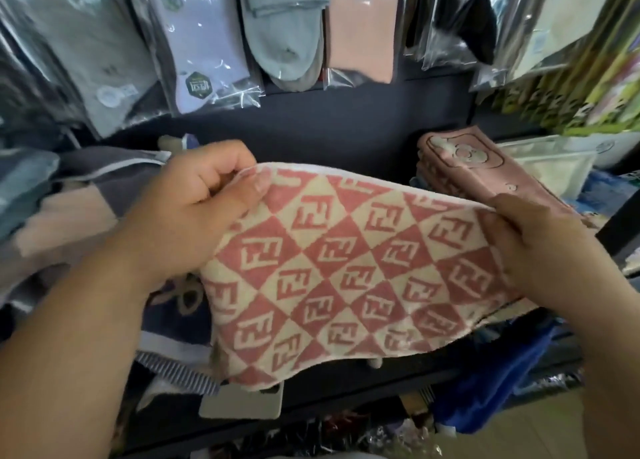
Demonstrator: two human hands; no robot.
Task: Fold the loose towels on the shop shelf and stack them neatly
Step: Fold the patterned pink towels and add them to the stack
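The pink and cream checked towel [346, 268] is stretched out flat between both hands, held up over the middle of the shelf [346, 393], with its lower end drooping toward the shelf's front edge. Can't tell if it's one layer or already doubled over. The left hand [194, 209] has the top left corner pinched between the thumb and curled fingers. The right hand [540, 250] is grabbing the top right edge, thumb on the front and fingers tucked behind. Just behind the right hand, toward the right end of the shelf, there's a small stack of folded pink towels [485, 174] with a flower outline on the top one. Over at the left end it's a loose heap of grey and dark blue towels [104, 167], and a striped cloth [180, 372] hangs off the front edge below the left wrist, with a plain card tag [242, 403] hanging next to it. Some blue fabric [502, 372] is bunched under the front right part. Hanging above the back of the shelf are bagged socks: a lilac pair [204, 43], a grey pair [284, 43] and a peach pair [363, 25].
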